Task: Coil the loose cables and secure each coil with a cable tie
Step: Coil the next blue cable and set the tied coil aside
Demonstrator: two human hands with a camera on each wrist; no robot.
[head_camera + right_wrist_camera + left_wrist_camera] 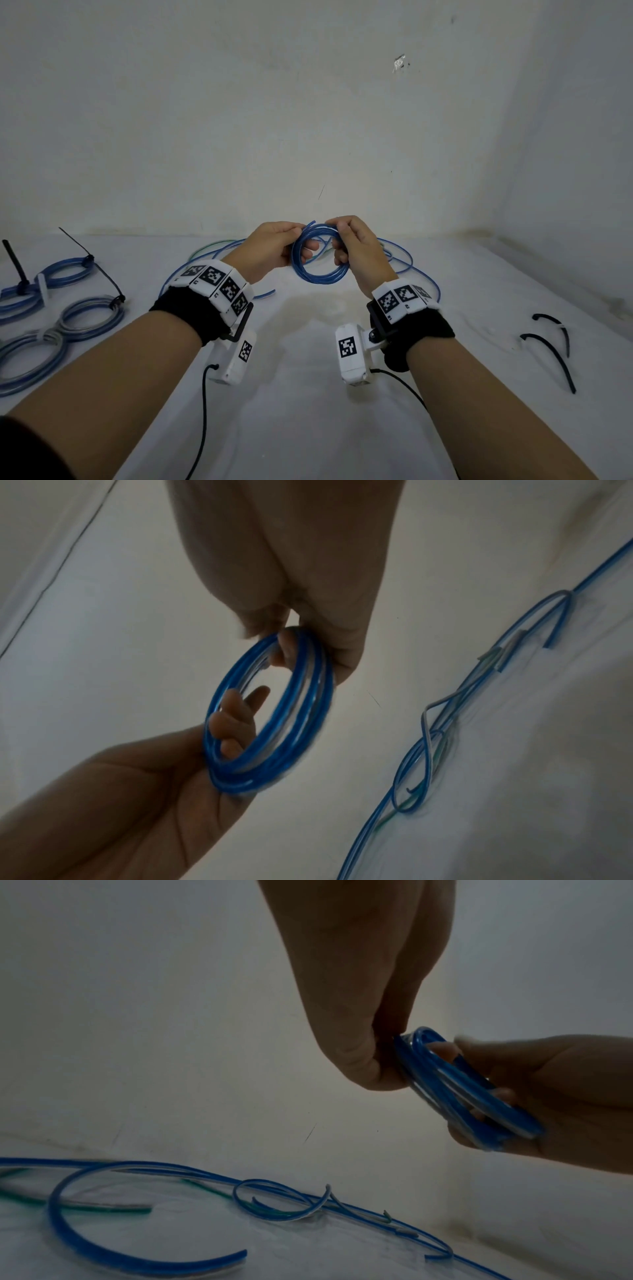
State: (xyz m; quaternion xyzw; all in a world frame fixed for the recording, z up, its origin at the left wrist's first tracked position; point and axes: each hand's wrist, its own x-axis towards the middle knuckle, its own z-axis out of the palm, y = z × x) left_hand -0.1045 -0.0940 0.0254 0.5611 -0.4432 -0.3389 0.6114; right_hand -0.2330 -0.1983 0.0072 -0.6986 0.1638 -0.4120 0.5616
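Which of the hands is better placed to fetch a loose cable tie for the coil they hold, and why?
Right. The two loose black cable ties lie on the table on the right hand's side. The left hand also grips the blue coil and could probably keep it together.

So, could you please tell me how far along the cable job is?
Done: tied coils lie at the table's left. In hand: the left hand and right hand hold a blue coil, untied. Left: loose cables behind, and two black cable ties unused at right.
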